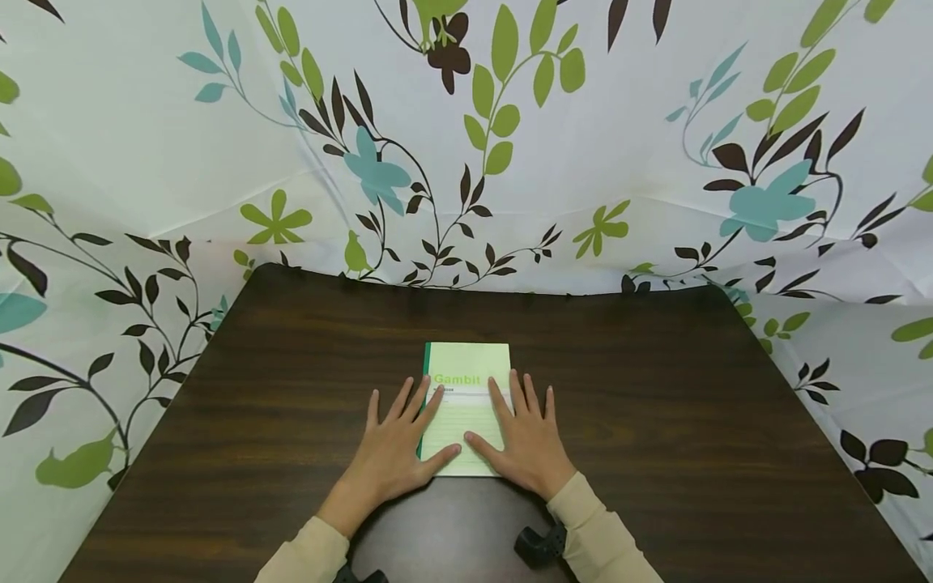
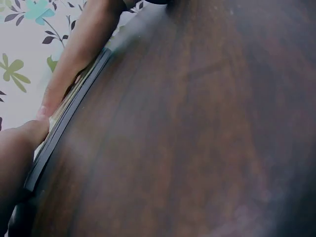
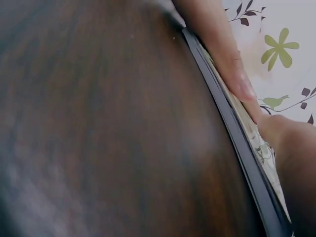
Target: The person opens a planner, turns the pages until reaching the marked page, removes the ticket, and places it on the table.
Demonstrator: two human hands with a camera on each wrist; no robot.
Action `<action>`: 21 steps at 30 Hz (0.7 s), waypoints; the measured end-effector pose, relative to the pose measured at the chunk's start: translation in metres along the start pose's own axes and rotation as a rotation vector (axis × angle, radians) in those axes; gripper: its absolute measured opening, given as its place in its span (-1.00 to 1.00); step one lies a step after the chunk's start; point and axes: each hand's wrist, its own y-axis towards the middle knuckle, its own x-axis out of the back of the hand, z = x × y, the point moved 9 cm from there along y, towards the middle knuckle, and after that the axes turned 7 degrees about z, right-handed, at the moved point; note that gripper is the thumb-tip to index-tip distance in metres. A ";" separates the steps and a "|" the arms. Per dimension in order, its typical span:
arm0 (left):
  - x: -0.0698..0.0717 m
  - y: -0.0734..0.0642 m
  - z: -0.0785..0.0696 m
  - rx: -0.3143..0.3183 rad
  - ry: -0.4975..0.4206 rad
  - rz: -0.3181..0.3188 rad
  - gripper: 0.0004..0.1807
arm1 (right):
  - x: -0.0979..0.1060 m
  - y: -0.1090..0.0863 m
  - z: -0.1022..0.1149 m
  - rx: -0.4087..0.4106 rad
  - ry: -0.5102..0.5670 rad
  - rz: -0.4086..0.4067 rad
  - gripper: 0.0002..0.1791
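Note:
A pale green notebook (image 1: pixel 466 417) with a darker green spine and the word "Gambit" on its cover lies closed on the table, near its front edge. My left hand (image 1: pixel 397 449) rests with fingers spread over its left side, the thumb reaching onto the lower cover. Opposite it, my right hand (image 1: pixel 530 444) lies spread over the right side, and the two thumb tips almost meet. Low side views from both wrists show the notebook's thin edge (image 2: pixel 69 117) flat along the tabletop, with thumbs on top of the cover.
The dark wood table (image 1: pixel 641 389) extends to both sides and behind the notebook. A white cloth (image 1: pixel 619 146) printed with leaves and birds hangs behind it and along its sides. Near the right wrist is a black device (image 1: pixel 539 546).

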 end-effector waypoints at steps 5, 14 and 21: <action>-0.002 0.001 0.000 -0.041 0.042 -0.050 -0.03 | -0.004 -0.001 -0.001 0.000 0.008 -0.021 0.04; -0.004 0.001 0.001 -0.060 0.084 -0.079 -0.02 | 0.002 0.000 -0.011 -0.060 0.155 -0.188 -0.08; -0.003 0.003 0.000 -0.059 0.088 -0.069 -0.02 | 0.008 0.000 -0.020 -0.096 0.248 -0.252 -0.27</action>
